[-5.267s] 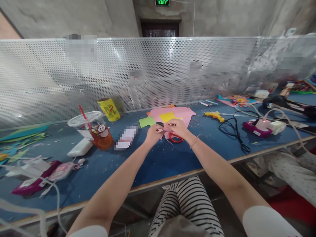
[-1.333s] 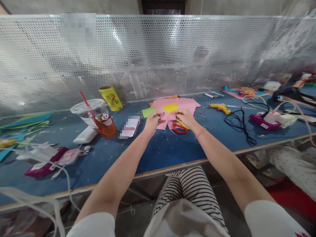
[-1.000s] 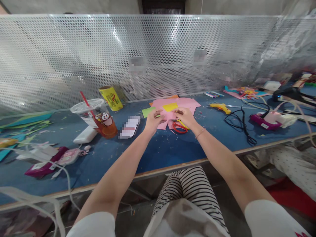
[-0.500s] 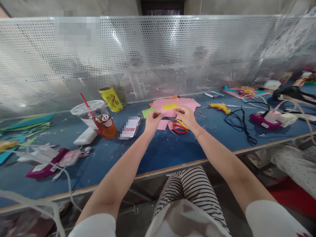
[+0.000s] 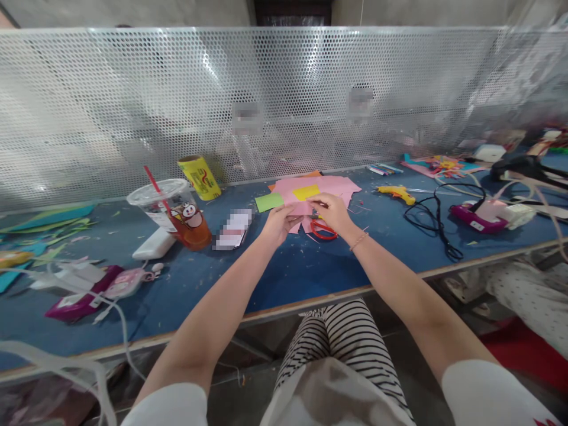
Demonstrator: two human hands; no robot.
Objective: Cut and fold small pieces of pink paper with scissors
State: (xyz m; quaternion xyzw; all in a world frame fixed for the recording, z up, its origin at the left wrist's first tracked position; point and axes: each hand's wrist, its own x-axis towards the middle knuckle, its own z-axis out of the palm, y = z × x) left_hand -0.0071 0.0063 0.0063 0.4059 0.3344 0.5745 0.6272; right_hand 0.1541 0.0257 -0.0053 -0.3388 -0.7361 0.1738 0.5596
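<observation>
A small piece of pink paper (image 5: 302, 209) is pinched between the fingers of my left hand (image 5: 278, 225) and my right hand (image 5: 332, 214); its outline is hard to tell from the pink sheets behind it. Beyond my hands lies a larger pink sheet (image 5: 341, 187) with a yellow paper piece (image 5: 306, 192) on it. A green paper piece (image 5: 268, 202) lies just past my left hand. Scissors with red handles (image 5: 323, 231) rest on the table under my right hand, which partly hides them.
A phone (image 5: 233, 229), a drink cup (image 5: 189, 222) with a straw and a yellow roll (image 5: 202, 178) stand left. To the right are a yellow glue gun (image 5: 396, 193), a black cable (image 5: 437, 219) and a purple power strip (image 5: 477, 219). A perforated metal screen (image 5: 293, 89) borders the back.
My left hand has moved slightly right and toward me and turned, uncovering more of the green paper. My right hand has shifted a little, now nearer the left, with the pink paper between them.
</observation>
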